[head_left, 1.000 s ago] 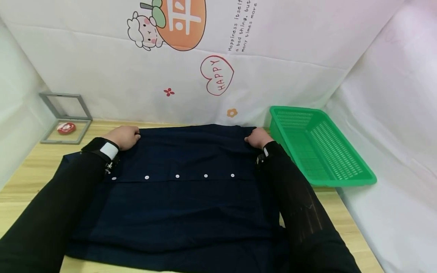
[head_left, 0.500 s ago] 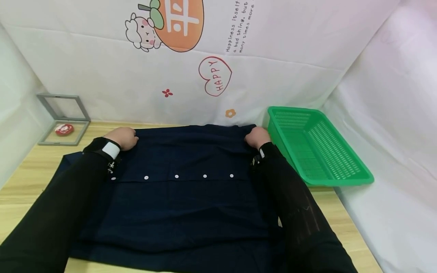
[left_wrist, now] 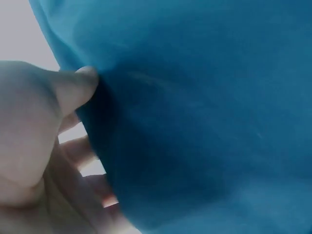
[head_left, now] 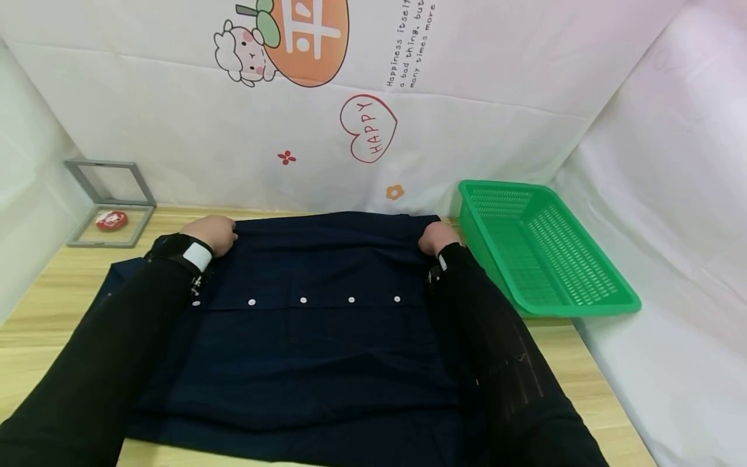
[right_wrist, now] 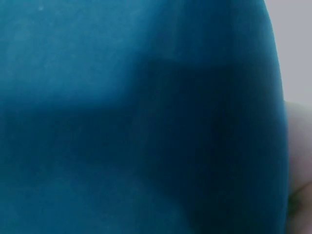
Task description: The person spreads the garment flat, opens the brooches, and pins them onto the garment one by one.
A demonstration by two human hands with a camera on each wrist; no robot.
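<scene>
A dark navy button-up shirt (head_left: 303,363) lies spread sideways on the table, a row of white buttons running across it. At its far left edge my left hand (head_left: 211,235) pinches the cloth. The left wrist view shows the thumb (left_wrist: 80,87) on the fabric's face and the fingers partly behind its edge. My right hand (head_left: 438,239) grips the shirt's far right corner, fingers curled. In the right wrist view, the cloth (right_wrist: 146,146) fills most of the picture and hides nearly all of that hand. Both sleeved forearms cover the shirt's sides.
A green plastic basket (head_left: 560,253) stands right of the shirt, close to my right hand. At the back left sits an open grey frame-like case (head_left: 111,207) with a red round item (head_left: 112,220) in it. White printed cloth (head_left: 467,130) walls the wooden table (head_left: 41,324).
Both wrists have turned slightly inward, the left rightward and the right leftward. Each hand keeps its hold on the shirt, which has hardly moved.
</scene>
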